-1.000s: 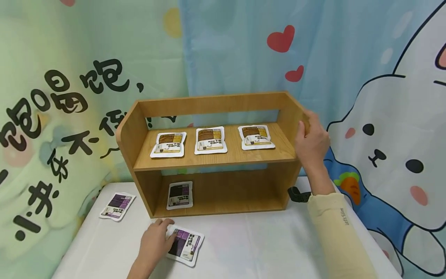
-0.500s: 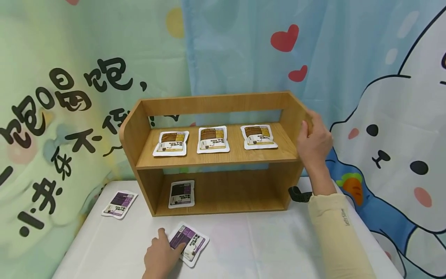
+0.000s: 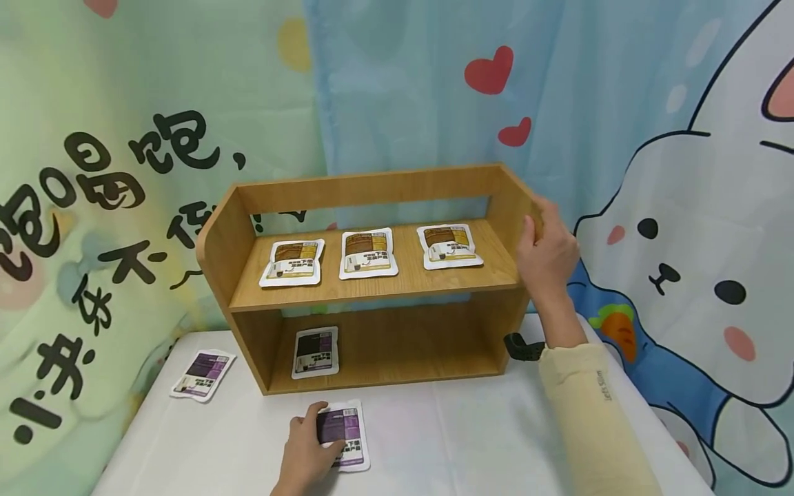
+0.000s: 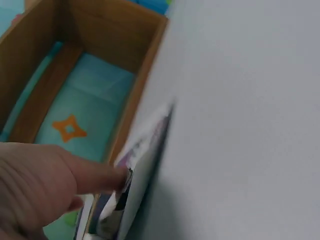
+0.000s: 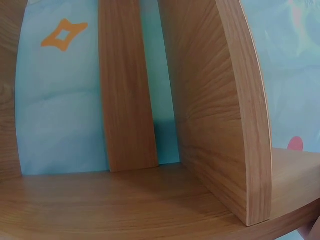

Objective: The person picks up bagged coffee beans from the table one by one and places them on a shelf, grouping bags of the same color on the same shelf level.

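One near purple pouch [image 3: 352,428] is pinched in your left hand [image 3: 308,449]; your right hand [image 3: 549,253] grips the wooden rack [image 3: 366,190] by its right side, presumably steadying it.

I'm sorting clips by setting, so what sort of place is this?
Probably a staged indoor tabletop set-up: cartoon-printed curtains form the backdrop, and a small wooden shelf bearing flat packets stands on a white table.

There are three flat brown-and-white pouches [image 3: 369,253], three flat purple-and-white pouches [image 3: 203,375], one two-tier brown wooden shelf [image 3: 397,348] and two bare hands [image 3: 308,448].
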Available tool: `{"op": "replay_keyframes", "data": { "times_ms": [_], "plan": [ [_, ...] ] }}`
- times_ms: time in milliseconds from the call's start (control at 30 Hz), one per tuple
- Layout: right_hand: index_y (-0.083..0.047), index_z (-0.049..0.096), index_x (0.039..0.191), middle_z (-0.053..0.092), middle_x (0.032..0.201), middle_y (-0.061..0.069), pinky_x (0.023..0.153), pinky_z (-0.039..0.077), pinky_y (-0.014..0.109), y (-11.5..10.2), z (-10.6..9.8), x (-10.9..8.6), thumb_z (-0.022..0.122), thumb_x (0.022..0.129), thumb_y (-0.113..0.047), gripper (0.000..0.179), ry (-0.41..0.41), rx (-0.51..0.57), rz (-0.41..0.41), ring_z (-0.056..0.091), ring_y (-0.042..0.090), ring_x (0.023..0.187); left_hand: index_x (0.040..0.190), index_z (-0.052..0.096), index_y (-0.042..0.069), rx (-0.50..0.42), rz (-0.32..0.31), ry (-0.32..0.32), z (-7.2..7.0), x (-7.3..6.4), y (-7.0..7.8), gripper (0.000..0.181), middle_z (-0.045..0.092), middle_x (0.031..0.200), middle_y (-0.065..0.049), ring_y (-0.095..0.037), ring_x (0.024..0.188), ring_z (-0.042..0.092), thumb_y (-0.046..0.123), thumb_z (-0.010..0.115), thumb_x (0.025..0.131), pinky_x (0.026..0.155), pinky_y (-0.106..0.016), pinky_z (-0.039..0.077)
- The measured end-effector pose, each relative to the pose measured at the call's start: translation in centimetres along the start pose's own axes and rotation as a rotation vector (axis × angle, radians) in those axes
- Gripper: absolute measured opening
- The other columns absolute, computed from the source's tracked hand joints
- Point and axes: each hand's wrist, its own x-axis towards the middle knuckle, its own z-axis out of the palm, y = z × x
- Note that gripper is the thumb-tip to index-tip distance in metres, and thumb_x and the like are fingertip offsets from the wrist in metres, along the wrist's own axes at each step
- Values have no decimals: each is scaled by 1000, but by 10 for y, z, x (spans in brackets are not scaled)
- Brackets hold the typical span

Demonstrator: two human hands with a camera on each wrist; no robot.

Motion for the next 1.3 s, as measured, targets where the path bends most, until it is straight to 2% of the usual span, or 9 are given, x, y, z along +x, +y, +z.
{"op": "replay_keyframes", "data": {
  "times_ms": [133,267,433,567,733,1067,1200,1300],
  "plan": [
    [-9,58,129,68,109,21,68,49,53,-3,3,0,54,100,-20,31,-14,-2,-10,64,41,84,117,62,10,-83,50,-32,1,0,3,50,61,106,-18,-40,100,60,9,82,71,86,-57,45],
    [-8,59,128,68,109,21,68,50,53,-5,3,2,54,100,-21,31,-9,-2,-23,65,41,86,111,66,5,-191,94,-54,5,4,3,38,61,104,-13,-36,105,58,1,73,74,92,-55,43],
    [-9,59,129,67,114,18,73,51,53,-3,-1,4,53,101,-20,31,-3,-17,2,66,39,93,113,66,2,-290,126,24,12,16,7,39,58,102,-7,-28,103,57,0,67,74,94,-51,42],
    [-9,58,129,67,116,18,72,52,53,0,-2,2,53,101,-19,30,-18,-12,5,66,39,92,111,67,3,-363,145,68,15,27,11,35,60,107,-9,-31,108,57,3,73,76,97,-51,40],
    [-8,58,129,67,113,21,69,51,54,0,-1,0,53,101,-19,31,-20,-12,-7,66,41,88,111,67,4,-451,189,72,15,48,21,36,60,116,-16,-36,112,55,12,80,78,98,-53,38],
    [-7,58,129,67,112,20,67,50,53,-1,0,6,52,102,-20,31,-4,-23,-32,65,41,85,121,62,3,-597,181,66,19,101,48,49,50,136,-22,-42,133,36,16,81,79,108,-55,25],
    [-8,57,129,67,111,21,64,48,52,-2,-1,4,51,102,-20,31,-18,-14,-26,64,41,81,124,61,3,-645,194,76,25,115,52,50,47,139,-24,-42,136,32,16,81,80,107,-56,25],
    [-8,57,129,67,112,21,66,49,52,-2,-2,0,52,101,-19,30,-25,-11,-17,64,41,82,123,61,1,-665,198,85,31,125,52,48,48,139,-24,-41,135,34,15,80,80,106,-55,28]
  ]
}}
